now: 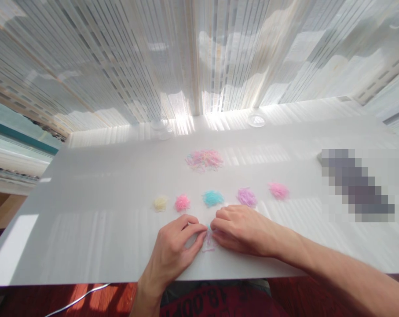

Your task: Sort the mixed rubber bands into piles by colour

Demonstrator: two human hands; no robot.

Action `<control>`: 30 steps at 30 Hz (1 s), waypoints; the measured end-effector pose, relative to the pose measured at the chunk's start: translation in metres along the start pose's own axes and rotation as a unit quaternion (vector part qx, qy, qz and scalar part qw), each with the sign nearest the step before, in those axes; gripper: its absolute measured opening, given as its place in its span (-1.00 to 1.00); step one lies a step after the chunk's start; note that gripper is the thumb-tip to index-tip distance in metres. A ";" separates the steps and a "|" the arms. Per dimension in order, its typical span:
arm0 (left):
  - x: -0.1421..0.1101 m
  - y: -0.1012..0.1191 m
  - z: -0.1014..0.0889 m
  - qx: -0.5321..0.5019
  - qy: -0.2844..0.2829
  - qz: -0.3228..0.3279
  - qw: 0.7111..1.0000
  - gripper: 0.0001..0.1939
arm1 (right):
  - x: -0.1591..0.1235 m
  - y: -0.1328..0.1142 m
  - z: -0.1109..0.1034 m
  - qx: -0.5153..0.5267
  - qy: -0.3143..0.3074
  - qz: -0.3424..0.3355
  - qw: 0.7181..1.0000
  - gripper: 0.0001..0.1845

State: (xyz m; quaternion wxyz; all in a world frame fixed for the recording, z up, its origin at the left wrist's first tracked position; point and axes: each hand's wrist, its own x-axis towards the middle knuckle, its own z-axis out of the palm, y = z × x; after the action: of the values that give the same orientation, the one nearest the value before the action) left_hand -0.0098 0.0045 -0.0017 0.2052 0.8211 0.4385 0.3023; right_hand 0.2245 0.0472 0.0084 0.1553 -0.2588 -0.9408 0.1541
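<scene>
Near the front edge of the white table point(126, 246), my left hand point(177, 242) has its thumb and forefinger closed at the tips. My right hand point(237, 231) faces it with curled fingers pressed together. Between the fingertips lie a few thin lilac strands point(208, 243) and a speck of teal. Whatever each hand pinches is too small or hidden. Just beyond the hands are small heaps of thin strands sorted by colour: pale yellow point(160, 203), hot pink point(182, 202), teal point(213, 198), purple point(247, 197) and light pink point(279, 191).
A larger mixed-colour heap of strands point(204, 160) sits farther back. Clear round containers or lids point(162, 124) and a clear lid-like disc point(256, 120) stand near the curtain point(173, 57). A pixelated dark object point(354, 182) is at the right. A white cable point(80, 299) runs below the edge.
</scene>
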 end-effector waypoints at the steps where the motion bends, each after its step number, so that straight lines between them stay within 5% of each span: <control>1: 0.000 0.000 0.000 -0.002 0.001 -0.001 1.000 -0.86 | 0.000 0.000 0.000 0.001 -0.001 -0.001 1.000 -0.83; 15: 0.000 0.000 -0.001 -0.026 0.018 -0.011 0.999 -0.88 | 0.000 0.001 0.000 0.006 0.092 -0.015 0.996 -0.76; 30: -0.003 0.000 0.000 -0.060 0.044 0.003 0.997 -0.91 | 0.001 0.000 0.001 0.012 0.082 -0.017 0.996 -0.74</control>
State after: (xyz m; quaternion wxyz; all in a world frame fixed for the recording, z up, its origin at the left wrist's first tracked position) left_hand -0.0112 0.0022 -0.0025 0.2343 0.7944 0.4258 0.3643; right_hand 0.2235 0.0472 0.0080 0.2374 -0.2523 -0.9274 0.1410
